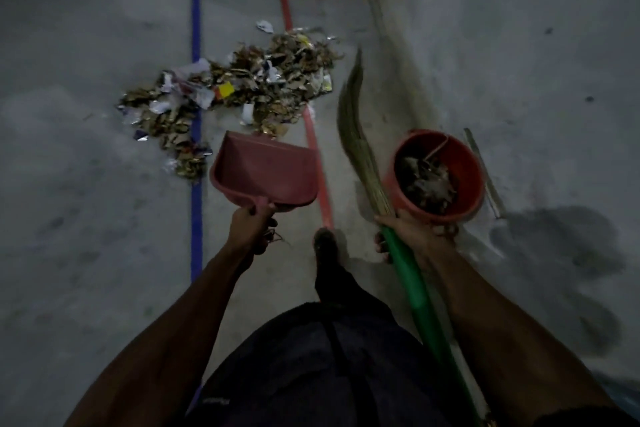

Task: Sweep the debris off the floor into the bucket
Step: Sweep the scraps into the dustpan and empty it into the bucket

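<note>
On bare concrete floor (104,184), debris (235,90) heaped ahead, spilling over blue tape (196,45), touching red tape (311,128). Left hand (251,227) curls round handle of dustpan (266,172), pan lip just short of pile. Right hand (412,232) grips broom (360,135) where green handle meets bristles. Bucket (438,172) just beside broom, partly filled. Dry leaves, paper, foil: light, loose, likely to scatter, so gentle strokes. No readable writing; wrappers too blurred.

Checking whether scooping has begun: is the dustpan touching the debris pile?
Cannot tell. In the head view, the dustpan's front edge meets the nearest leaves of the debris pile, but the dim, blurred picture shows neither contact nor a gap plainly.
</note>
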{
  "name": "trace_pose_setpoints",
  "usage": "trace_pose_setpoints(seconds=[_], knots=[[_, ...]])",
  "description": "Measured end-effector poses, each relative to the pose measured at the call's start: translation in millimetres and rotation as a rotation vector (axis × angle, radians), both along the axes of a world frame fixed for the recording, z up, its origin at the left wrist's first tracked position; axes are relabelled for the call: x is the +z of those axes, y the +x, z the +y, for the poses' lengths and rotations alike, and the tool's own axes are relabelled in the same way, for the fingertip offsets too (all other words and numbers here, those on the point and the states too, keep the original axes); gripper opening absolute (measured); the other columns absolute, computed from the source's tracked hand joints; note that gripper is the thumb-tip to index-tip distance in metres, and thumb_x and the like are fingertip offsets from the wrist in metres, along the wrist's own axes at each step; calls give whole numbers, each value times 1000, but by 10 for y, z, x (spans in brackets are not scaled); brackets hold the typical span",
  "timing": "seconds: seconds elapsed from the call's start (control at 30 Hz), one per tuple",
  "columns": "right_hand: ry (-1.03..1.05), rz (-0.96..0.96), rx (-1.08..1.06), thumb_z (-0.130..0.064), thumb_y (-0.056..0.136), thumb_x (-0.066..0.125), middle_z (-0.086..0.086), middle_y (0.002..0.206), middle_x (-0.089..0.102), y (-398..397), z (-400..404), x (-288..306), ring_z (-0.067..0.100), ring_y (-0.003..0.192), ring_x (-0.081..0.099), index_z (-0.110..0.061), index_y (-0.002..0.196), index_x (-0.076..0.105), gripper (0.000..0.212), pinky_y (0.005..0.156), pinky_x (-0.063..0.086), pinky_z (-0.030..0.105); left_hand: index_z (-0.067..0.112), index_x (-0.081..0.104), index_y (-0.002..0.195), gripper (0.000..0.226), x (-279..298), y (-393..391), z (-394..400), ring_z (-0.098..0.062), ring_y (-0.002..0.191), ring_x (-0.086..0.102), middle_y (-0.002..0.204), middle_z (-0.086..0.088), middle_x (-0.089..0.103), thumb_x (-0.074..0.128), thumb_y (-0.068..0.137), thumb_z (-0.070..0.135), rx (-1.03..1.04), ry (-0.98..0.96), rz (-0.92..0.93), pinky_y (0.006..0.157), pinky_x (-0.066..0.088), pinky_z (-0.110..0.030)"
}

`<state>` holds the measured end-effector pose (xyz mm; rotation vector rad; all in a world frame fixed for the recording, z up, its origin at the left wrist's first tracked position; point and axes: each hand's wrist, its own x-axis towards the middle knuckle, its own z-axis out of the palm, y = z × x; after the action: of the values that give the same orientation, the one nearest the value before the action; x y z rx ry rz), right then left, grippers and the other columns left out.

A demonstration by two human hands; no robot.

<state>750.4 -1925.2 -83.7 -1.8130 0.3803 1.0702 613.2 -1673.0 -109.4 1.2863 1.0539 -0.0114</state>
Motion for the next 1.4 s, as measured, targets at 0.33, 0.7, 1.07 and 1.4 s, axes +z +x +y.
trace_pose_setpoints(seconds=[0.33, 0.7, 1.07, 1.4], knots=[[30, -55, 446, -29, 93, 62, 13, 72, 53, 705, 2201, -289, 19, 44, 50, -15, 115, 45, 31, 41, 44, 27, -2, 62, 83, 32, 138, -251, 1386, -12, 35, 44, 61, -12, 57, 61, 94, 27, 371, 131, 73, 34, 27, -16], [-103, -190, 787, -17, 88, 64, 26, 94, 62, 520, 4472, -443, 26, 55, 57, -11, 131, 37, 52, 44, 48, 30, -5, 64, 99, 52, 155, -669, 3022, -14, 53, 54, 84, -12, 65, 46, 99, 44, 585, 157, 140, 45, 39, -20], [-257, -362, 764, -18, 87, 63, 16, 90, 57, -305, 6596, -521, 26, 58, 58, -8, 116, 41, 38, 44, 45, 29, 4, 55, 101, 8, -66, -1581, 5778, -19, 59, 46, 74, -9, 55, 51, 98, 10, 400, -132, 127, 53, 37, -26], [-323, -345, 635, -40, 82, 67, 6, 87, 59, -354, 8203, -616, 30, 72, 65, -19, 106, 40, 41, 57, 53, 35, 5, 53, 83, 8, -21, -1348, 7732, -21, 46, 45, 66, -12, 49, 56, 87, -1, 309, 5, 293, 31, 31, -15]])
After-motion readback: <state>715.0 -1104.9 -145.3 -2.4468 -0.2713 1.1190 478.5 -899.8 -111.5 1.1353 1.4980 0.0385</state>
